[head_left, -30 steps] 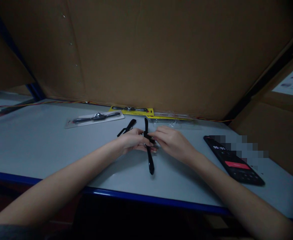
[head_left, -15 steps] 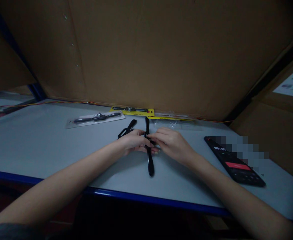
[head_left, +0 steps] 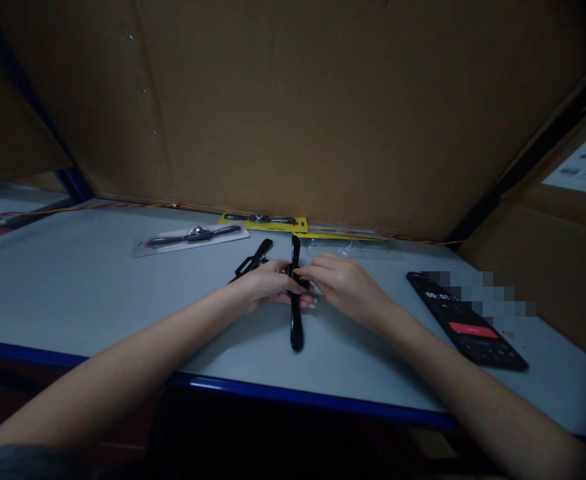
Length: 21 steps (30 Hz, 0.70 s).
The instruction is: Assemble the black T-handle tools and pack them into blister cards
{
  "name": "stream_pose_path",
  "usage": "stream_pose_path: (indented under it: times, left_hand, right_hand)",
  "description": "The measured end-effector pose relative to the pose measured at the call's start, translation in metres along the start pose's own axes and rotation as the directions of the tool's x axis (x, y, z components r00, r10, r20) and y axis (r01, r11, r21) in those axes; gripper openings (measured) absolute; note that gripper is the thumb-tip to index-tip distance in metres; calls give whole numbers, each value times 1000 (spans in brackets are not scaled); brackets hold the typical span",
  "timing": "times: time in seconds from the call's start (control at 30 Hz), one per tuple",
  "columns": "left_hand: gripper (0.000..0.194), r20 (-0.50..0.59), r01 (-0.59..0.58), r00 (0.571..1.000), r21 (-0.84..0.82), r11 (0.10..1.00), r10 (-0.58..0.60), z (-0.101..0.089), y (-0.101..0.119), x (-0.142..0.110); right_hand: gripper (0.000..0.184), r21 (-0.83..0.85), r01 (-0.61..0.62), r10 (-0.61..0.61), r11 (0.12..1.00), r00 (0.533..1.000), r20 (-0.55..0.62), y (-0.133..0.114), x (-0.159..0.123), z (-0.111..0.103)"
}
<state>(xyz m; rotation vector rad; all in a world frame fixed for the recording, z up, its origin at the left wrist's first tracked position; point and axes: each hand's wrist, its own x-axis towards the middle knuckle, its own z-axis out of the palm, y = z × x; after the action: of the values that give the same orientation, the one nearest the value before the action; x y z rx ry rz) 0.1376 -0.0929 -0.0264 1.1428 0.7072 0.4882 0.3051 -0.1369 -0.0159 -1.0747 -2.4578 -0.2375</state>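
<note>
A black spokeshave (head_left: 297,327) is held over the table, its two handles pointing away from and towards me. My left hand (head_left: 271,281) grips its middle, thumb on top and fingers underneath. At the same middle part, my right hand (head_left: 337,280) pinches with thumb and forefinger; the small part under those fingertips is hidden. A second black spokeshave (head_left: 261,252) lies just beyond my left hand, partly covered by it.
Behind lie a spokeshave in a clear pack (head_left: 193,237) and one on a yellow card (head_left: 263,222). Another yellow card with clear plastic (head_left: 347,243) is beside them. A phone (head_left: 465,320) showing a timer lies right. A cardboard wall (head_left: 293,120) closes the back.
The near handle of the held spokeshave has swung slightly left. Both hands stay at its middle, with only slight finger movement.
</note>
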Motion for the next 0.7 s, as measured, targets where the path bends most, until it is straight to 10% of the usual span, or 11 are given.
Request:
stream_pose_path:
  times: [0.7]
  left_hand:
    - [23, -2, 41, 999, -22, 999, -41, 1, 1, -1]
  right_hand:
    - [19, 30, 33, -35, 999, 998, 43, -1, 1, -1]
